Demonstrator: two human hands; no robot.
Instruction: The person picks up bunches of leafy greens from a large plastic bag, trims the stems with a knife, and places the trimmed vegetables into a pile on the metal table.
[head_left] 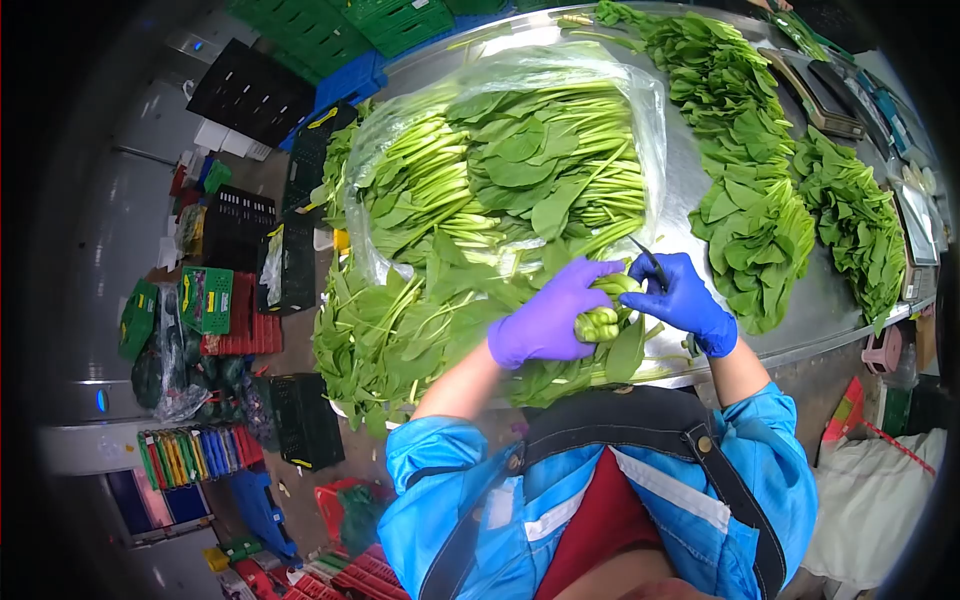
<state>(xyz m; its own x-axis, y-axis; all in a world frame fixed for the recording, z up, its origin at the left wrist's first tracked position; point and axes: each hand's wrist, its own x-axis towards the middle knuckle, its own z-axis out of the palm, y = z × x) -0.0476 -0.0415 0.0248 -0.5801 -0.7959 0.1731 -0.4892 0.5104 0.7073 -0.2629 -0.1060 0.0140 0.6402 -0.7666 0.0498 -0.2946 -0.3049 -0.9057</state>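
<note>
My left hand (548, 320), in a purple glove, is closed around a bunch of leafy greens (598, 325), its pale green stem ends pointing to the right. Close beside it, my right hand (688, 302) wears a blue glove. A thin dark knife (651, 260) sticks up from its fingers, and its thumb and fingertips meet the stems of the bunch. Loose leafy greens (375, 335) lie under and left of my left hand. Just beyond both hands, a clear plastic bag (652, 130) lies open, filled with stacked greens (535, 150).
Bundled greens (750, 220) line the right of the metal table (815, 300), with another row (850, 220) beyond. Weighing scales (815, 95) stand at the far right. Black crates (305, 420) and green crates (205, 300) are on the left floor; a pale sack (875, 510) lies lower right.
</note>
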